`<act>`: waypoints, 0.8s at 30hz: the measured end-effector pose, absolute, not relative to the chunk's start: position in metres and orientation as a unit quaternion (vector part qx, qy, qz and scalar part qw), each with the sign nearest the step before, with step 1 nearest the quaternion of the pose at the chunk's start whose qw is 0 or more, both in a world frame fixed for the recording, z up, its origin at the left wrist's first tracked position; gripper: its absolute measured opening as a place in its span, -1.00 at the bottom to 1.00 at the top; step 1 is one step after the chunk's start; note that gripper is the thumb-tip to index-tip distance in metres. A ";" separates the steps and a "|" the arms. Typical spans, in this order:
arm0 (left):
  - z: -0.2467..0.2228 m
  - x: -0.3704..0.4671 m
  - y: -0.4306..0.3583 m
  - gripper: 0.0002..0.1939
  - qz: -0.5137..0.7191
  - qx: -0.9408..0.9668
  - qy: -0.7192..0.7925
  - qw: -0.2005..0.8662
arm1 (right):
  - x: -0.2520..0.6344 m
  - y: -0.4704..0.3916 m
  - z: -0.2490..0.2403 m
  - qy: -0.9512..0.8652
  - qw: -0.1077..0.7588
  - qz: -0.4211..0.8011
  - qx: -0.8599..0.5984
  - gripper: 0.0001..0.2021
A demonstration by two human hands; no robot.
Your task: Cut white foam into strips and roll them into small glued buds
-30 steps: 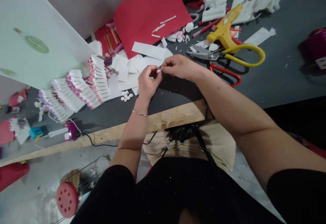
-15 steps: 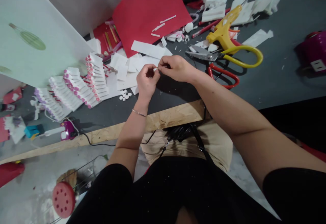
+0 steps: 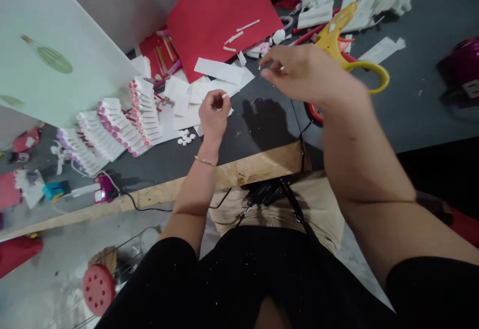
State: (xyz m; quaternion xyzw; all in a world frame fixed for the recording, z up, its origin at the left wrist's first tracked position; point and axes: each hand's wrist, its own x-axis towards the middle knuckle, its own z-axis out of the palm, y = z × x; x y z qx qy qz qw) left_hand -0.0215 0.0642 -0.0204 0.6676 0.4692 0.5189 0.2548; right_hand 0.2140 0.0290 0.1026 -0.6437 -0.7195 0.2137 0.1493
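Note:
My left hand (image 3: 214, 115) pinches a small white piece (image 3: 225, 96) between thumb and fingertips; its exact kind is too small to tell. Below the wrist, several similar small white pieces (image 3: 186, 137) lie in a cluster on the dark tabletop (image 3: 258, 134). Raised over the table, my right hand (image 3: 305, 72) has its thumb and fingers apart, close to some white and pink scraps (image 3: 258, 49). It hides most of the red-handled tool and part of the yellow-handled scissors (image 3: 376, 73). Left of my left hand, white paper strips (image 3: 219, 71) overlap one another.
Rows of white bundles with pink and purple tips (image 3: 140, 112) stand at the left. A red sheet (image 3: 220, 14) with thin white sticks lies at the back. A yellow glue gun (image 3: 333, 34) sits beyond my right hand. Purple devices (image 3: 103, 189) and a wooden table edge (image 3: 262, 164) show too.
My right hand has left my left hand, moving right and up with its fingers parting. My left hand has stayed nearly in place, still pinching the small white piece.

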 end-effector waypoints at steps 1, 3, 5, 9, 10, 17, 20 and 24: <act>-0.021 -0.022 0.064 -0.90 0.523 0.665 0.466 0.258 | 0.223 0.020 0.111 -0.734 0.100 0.184 -0.646 -0.68; -0.022 -0.022 0.064 -0.90 0.529 0.662 0.455 0.273 | 0.241 0.002 0.118 -0.716 0.008 0.141 -0.684 -0.68; -0.022 -0.021 0.063 -0.87 0.535 0.659 0.440 0.292 | 0.256 -0.014 0.112 -0.689 -0.095 0.130 -0.707 -0.61; -0.023 -0.018 0.061 -0.86 0.543 0.648 0.430 0.318 | 0.270 -0.031 0.085 -0.692 -0.073 0.108 -0.710 -0.55; -0.023 -0.017 0.062 -0.87 0.545 0.644 0.429 0.322 | 0.271 -0.032 0.080 -0.681 -0.059 0.111 -0.721 -0.52; -0.022 -0.016 0.061 -0.90 0.568 0.634 0.417 0.319 | 0.277 -0.029 0.086 -0.641 0.050 0.102 -0.759 -0.40; -0.022 -0.016 0.060 -0.92 0.576 0.622 0.434 0.305 | 0.279 -0.029 0.092 -0.646 0.149 0.126 -0.738 -0.43; -0.020 -0.016 0.059 -0.92 0.576 0.610 0.465 0.283 | 0.261 -0.028 0.096 -0.682 0.134 0.323 -0.642 -0.47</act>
